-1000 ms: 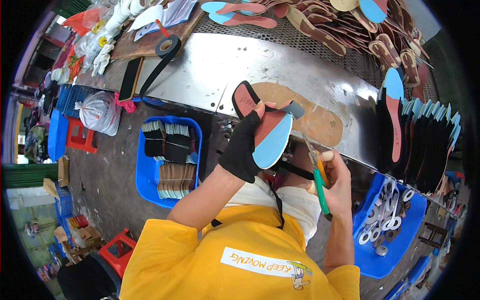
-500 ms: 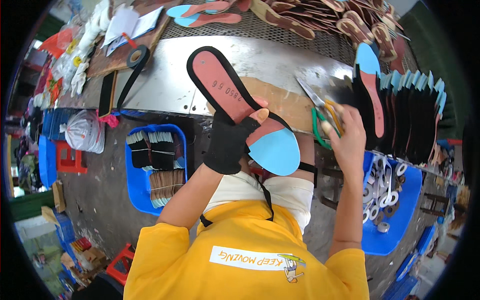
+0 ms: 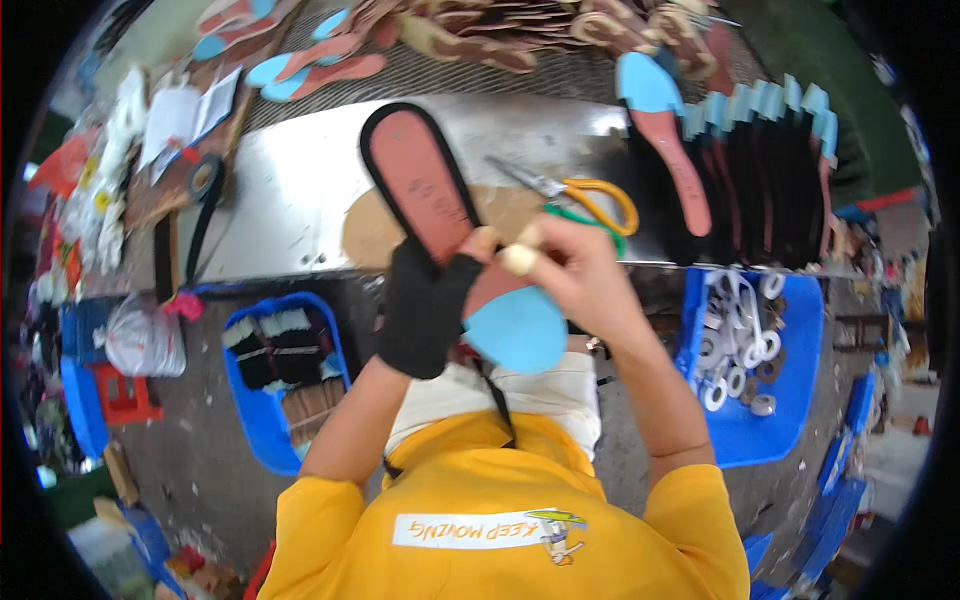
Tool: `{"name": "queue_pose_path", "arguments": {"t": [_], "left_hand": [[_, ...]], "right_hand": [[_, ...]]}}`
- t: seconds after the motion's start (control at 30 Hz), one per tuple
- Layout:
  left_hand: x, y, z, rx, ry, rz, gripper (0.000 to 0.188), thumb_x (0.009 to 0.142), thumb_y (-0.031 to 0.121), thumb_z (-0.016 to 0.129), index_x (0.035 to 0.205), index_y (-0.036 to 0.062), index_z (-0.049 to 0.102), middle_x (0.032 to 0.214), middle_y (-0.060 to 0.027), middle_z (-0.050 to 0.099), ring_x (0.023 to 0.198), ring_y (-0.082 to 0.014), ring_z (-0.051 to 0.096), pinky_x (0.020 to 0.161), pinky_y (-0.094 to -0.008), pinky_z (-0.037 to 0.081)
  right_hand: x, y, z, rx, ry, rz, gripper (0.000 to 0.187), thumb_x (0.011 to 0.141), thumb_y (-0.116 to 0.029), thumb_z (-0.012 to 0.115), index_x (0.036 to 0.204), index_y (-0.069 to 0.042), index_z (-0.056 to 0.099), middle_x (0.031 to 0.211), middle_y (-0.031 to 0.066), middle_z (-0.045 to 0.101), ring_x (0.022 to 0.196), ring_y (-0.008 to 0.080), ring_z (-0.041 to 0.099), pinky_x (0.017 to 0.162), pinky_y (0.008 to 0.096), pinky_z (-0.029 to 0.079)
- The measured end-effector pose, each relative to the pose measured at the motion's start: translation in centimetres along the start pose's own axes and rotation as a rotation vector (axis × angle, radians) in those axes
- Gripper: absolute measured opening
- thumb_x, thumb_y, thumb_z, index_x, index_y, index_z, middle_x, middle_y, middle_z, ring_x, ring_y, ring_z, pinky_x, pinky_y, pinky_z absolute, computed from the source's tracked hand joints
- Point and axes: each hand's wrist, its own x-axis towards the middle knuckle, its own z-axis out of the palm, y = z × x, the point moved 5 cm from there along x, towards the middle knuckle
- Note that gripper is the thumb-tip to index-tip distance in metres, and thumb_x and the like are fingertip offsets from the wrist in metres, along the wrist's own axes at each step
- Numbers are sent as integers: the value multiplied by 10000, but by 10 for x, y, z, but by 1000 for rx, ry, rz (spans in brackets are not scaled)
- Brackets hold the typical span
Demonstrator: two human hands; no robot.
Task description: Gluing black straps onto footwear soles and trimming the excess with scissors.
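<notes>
A pink insole [image 3: 425,185] with a light-blue toe part and black edging is held over the front of the bench, blue end toward me. My left hand [image 3: 425,305], in a black fingerless glove, grips it around the middle with the thumb on top. The bare fingers of my right hand [image 3: 585,270] pinch at the insole's right edge, close to the left thumb; the exact spot is partly hidden by those fingers. Just beyond my right hand, scissors [image 3: 545,184] with orange and green handles lie on the bench, blades pointing away to the left.
On the metal bench [image 3: 290,180] lies a brown patch [image 3: 370,230]. At right, one insole [image 3: 660,135] rests beside a row of black-edged insoles [image 3: 760,190]. A roll of black tape [image 3: 205,178] sits left. Below are blue bins with bundles [image 3: 235,400] and tape rolls [image 3: 815,400].
My right hand has let go of the scissors, leaving them on the bench, and has moved left onto the insole's edge. The left hand keeps holding the insole. The view has shifted.
</notes>
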Motion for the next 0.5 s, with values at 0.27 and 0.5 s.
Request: {"name": "queue_pose_path", "arguments": {"t": [0.27,0.5], "left_hand": [[-2,6,0,20,68,77,261,903,173,621,1069,-29,604,901,-53,638,772,-110,535,659,-287,432],[4,1,1,14,77,68,326,936,235,608,1147,-10,575,923,-8,577,773,-89,483,653,-262,401]], "right_hand": [[-13,-6,1,-132,-125,-39,239,818,-171,732,859,-11,559,613,34,512,548,75,474,498,264,380],[-35,11,0,-26,-27,46,256,858,-182,700,941,6,547,702,3,581,595,44,498,517,250,404]]}}
